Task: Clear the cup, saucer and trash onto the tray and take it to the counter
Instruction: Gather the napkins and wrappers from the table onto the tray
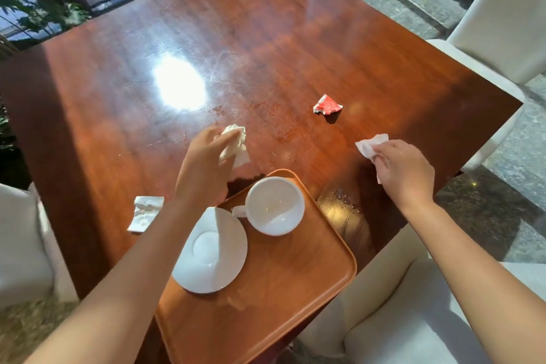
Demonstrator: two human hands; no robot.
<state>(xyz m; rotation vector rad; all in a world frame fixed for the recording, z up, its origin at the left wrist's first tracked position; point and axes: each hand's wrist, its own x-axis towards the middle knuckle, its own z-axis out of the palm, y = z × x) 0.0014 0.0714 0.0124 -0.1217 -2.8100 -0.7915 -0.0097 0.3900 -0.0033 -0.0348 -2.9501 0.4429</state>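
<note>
An orange-brown tray point(298, 281) lies at the near corner of the wooden table point(236, 44). On it stand a white cup point(276, 205) and, to its left, a white saucer point(209, 251). My left hand point(204, 156) holds a crumpled white napkin point(236, 145) just above the table, beyond the tray. Over to the right, my right hand point(404, 168) grips another white napkin point(369, 146) at the table surface. A crumpled red and white wrapper point(326, 105) lies farther out. A folded white napkin point(144, 213) lies left of the tray.
White upholstered chairs stand at the right point(502, 23), at the near right point(413, 319) and at the left edge point(20, 245). Water drops point(344, 198) sit on the table right of the tray. Plants point(44, 3) and a railing lie beyond the far left side.
</note>
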